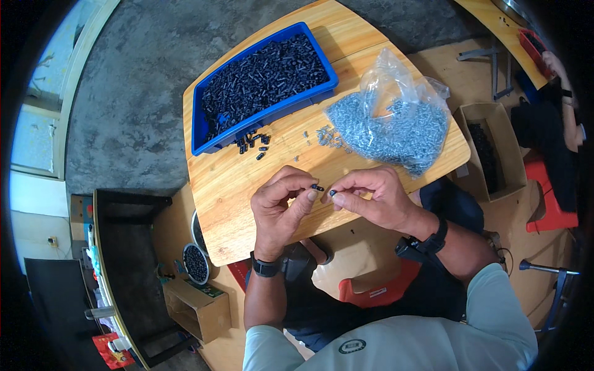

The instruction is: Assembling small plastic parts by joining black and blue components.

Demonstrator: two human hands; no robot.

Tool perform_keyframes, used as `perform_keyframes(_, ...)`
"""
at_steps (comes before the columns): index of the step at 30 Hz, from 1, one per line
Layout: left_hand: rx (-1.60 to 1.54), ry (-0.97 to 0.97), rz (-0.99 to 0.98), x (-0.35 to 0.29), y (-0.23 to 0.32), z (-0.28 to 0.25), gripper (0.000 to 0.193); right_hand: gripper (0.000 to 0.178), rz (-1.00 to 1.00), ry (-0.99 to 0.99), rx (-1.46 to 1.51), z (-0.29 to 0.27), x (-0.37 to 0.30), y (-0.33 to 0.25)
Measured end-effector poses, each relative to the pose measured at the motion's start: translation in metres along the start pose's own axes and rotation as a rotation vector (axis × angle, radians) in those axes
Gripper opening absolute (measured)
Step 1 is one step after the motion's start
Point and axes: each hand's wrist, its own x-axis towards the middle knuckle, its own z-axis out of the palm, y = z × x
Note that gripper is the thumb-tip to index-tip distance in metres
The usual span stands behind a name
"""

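Note:
My left hand (278, 207) pinches a small black cylindrical part (317, 187) between thumb and fingertips, above the near side of the wooden table (226, 210). Close to it on the right, my right hand (380, 196) is closed on a tiny dark piece (333, 193), too small to name. A narrow gap separates the two pieces. Beyond my hands stands a blue tray (297, 106) filled with black cylindrical parts (266, 74). Several more black parts (260, 148) lie loose before it. Small silvery metal pieces (329, 136) are scattered beside a clear plastic bag (390, 133) full of them.
To the right, an open cardboard box (516, 151) on the floor holds black parts. Past it, another person sits on a red stool (547, 201) near a second table (495, 25). At left are a round container (197, 264) and another cardboard box (198, 303).

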Motion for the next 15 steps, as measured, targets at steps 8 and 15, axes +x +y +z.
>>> perform_keyframes(8,0.018,0.002,0.038,-0.0012,0.0010,0.0043,0.011,0.017,0.066,-0.024,0.090,0.0007,0.0004,0.0013)
perform_keyframes(15,0.040,-0.028,0.072,-0.0007,0.0035,0.0061,0.010,0.016,0.104,-0.067,0.084,-0.0011,0.0002,-0.0006)
